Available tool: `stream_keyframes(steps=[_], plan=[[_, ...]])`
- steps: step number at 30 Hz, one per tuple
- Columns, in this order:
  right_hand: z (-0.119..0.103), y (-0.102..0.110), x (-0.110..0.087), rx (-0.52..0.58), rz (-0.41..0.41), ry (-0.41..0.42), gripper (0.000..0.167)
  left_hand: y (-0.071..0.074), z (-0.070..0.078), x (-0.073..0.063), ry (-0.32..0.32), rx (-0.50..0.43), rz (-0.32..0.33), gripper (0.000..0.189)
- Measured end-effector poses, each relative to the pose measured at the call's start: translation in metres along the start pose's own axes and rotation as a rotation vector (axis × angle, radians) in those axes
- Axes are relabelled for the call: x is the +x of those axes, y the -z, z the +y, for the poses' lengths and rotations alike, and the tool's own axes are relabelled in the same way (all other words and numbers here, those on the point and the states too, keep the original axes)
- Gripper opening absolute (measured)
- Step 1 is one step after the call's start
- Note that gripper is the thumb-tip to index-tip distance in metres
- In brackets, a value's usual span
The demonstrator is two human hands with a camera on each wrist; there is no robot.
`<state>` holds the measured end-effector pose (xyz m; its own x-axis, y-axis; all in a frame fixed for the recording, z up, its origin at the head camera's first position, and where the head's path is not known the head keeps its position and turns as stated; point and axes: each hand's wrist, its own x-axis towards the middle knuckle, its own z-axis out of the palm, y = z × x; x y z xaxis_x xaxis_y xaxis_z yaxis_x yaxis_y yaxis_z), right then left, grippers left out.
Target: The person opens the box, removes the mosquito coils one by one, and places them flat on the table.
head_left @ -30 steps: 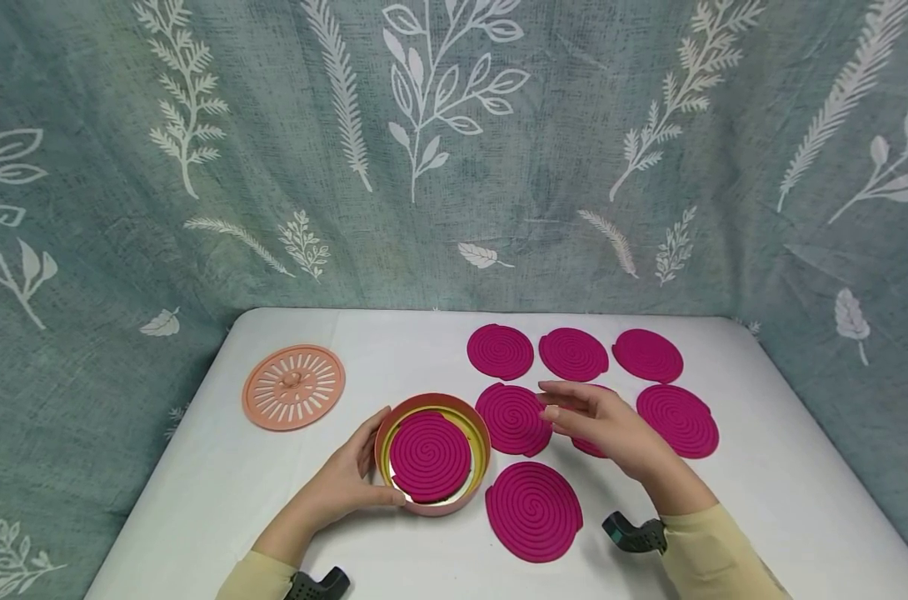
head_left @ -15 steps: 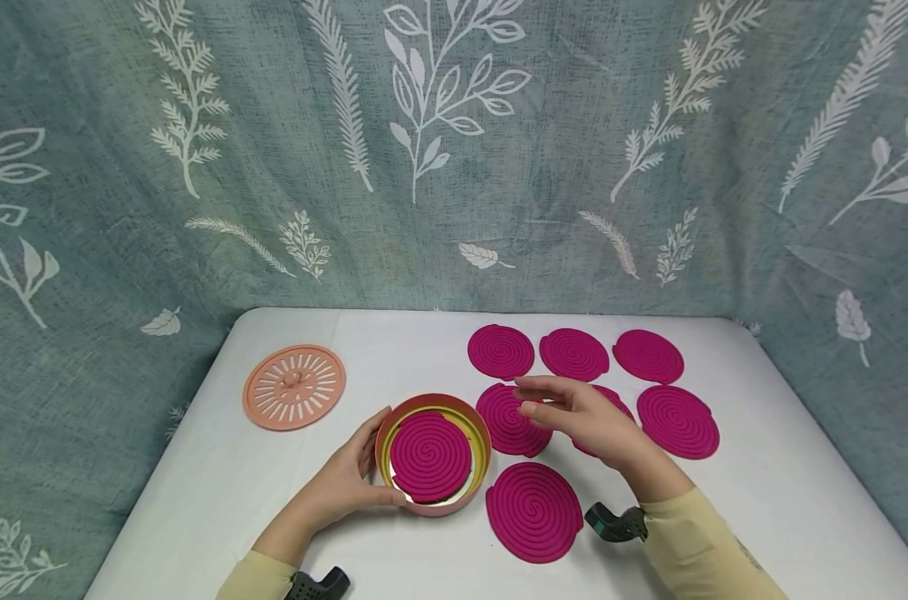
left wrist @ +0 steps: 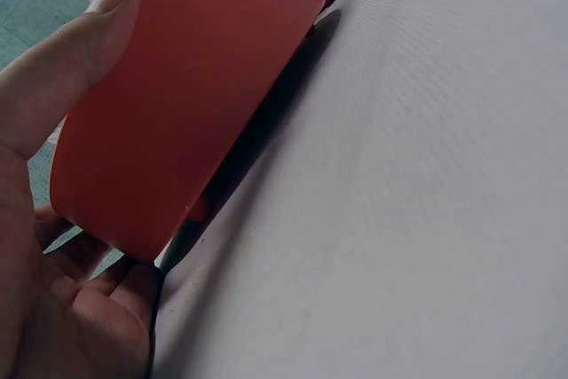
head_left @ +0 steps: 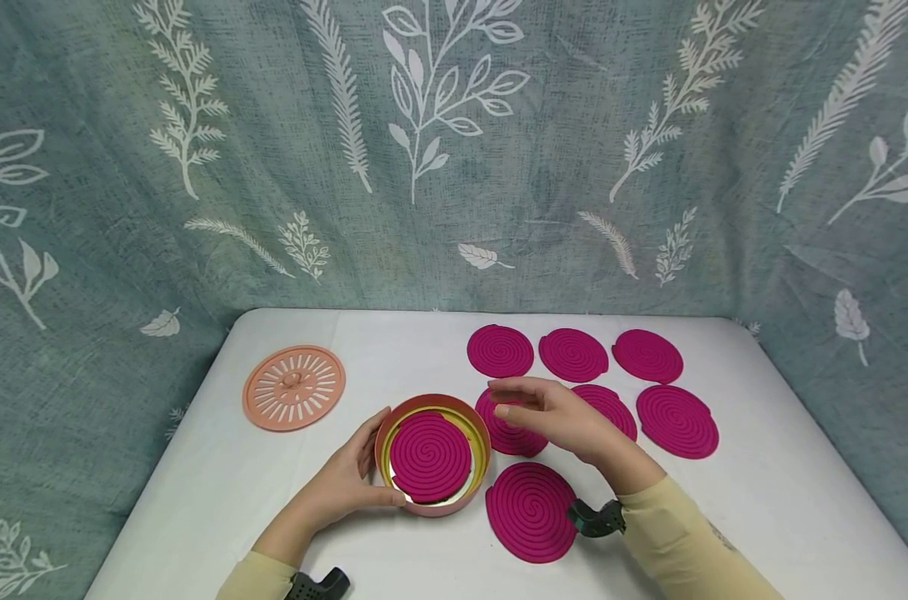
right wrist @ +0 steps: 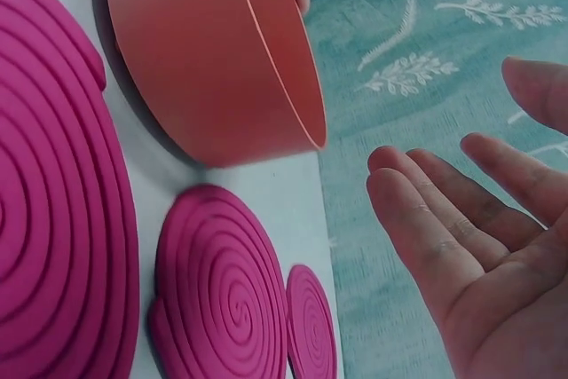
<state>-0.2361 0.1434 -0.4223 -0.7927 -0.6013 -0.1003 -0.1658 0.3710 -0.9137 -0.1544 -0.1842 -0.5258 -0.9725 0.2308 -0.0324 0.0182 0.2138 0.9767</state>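
Observation:
My left hand (head_left: 352, 477) grips the left side of a round orange tin (head_left: 454, 505), thumb at its near rim and fingers round the far side. In the left wrist view the thumb lies against the smooth wall. A magenta mosquito coil (head_left: 430, 457) lies flat inside, over a yellow inner rim. To the right of the tin, my right hand (head_left: 559, 417) hovers with fingers extended and nothing in them. Beneath it, partly covered, is another mosquito coil (head_left: 510, 437). The right wrist view shows the open palm beside the tin, apart from it.
A slotted orange lid (head_left: 293, 388) lies on the white table (head_left: 199, 483) at the left. Several more magenta coils, one at the front (head_left: 529, 512) and one at the right (head_left: 677, 421), lie spread over the right half. A leaf-patterned curtain (head_left: 454, 275) hangs behind.
My right hand has moved left towards the tin, uncovering more of the coil on its right. The left hand, the tin and the coils have stayed put.

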Motion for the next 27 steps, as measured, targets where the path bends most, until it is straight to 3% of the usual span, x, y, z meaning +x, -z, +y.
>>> stream_keyframes(steps=[18,27], plan=[[-0.006,-0.027,0.020,-0.027,-0.076,0.050,0.049,0.000,0.000,-0.001,0.003,0.008,0.002,0.121],[-0.009,-0.041,0.031,-0.109,-0.093,0.028,0.052,0.000,0.001,0.000,0.008,-0.002,-0.005,0.122]])
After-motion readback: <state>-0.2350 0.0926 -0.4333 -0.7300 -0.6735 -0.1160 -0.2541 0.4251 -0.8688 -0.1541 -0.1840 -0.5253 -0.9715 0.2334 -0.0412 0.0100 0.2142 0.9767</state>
